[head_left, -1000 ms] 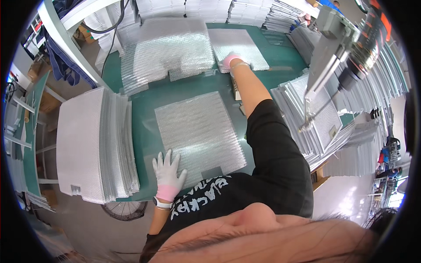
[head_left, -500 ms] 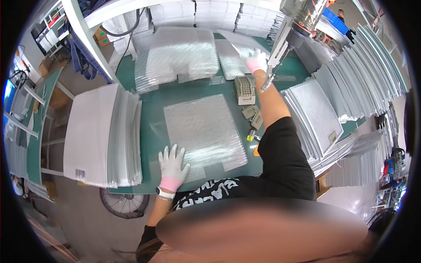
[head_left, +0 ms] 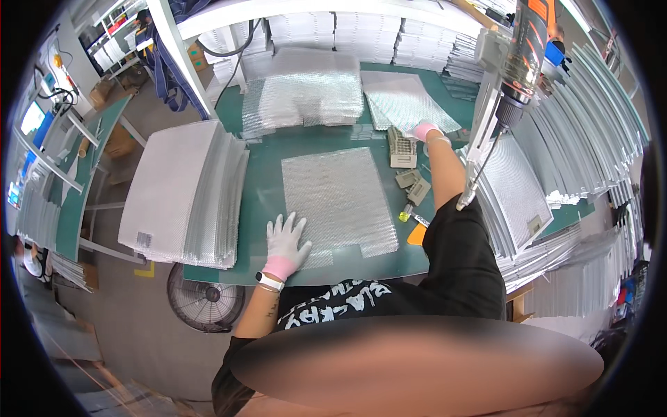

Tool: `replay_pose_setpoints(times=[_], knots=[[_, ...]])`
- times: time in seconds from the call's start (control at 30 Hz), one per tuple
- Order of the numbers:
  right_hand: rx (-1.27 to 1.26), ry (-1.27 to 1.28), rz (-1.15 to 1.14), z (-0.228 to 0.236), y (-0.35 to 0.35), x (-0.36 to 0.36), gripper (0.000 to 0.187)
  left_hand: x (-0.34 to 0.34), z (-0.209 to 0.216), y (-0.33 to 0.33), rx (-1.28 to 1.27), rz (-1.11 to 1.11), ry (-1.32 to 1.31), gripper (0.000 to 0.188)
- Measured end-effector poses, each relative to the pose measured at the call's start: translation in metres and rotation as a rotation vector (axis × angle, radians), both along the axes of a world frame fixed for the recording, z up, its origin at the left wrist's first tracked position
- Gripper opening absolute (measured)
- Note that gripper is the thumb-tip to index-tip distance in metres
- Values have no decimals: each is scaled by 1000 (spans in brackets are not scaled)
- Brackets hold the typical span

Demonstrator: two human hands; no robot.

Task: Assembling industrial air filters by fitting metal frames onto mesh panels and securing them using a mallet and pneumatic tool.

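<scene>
Left hand (head_left: 286,240) wears a pale grey glove (head_left: 281,243), its pink cuff (head_left: 280,267) adjoining the watch (head_left: 269,281), white-banded. Dark marking (head_left: 272,307) sits below the watch. Right hand (head_left: 425,130), right of the watch: pink cuff visible. Shirt (head_left: 464,243): black, short-sleeved, white lettering (head_left: 358,297).

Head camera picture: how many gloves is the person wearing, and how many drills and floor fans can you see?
Gloves: 2, on the left hand and right hand
Drill: 1
Floor fan: 1
Total: 4
</scene>
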State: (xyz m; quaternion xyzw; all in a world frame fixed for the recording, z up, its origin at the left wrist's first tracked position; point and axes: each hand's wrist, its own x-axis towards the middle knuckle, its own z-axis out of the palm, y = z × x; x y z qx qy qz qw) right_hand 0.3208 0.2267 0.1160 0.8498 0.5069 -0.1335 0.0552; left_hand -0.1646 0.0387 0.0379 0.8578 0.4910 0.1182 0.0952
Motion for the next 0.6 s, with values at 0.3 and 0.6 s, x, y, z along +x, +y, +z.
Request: replay_pose_setpoints(times=[0.3,0.6], knots=[[71,-18,20,11,-17,-8,86,-1,-4,-3,27,14,23,62],[938,328,-292,17,3,7,93,-4,-12,-1,22,6,14,62]])
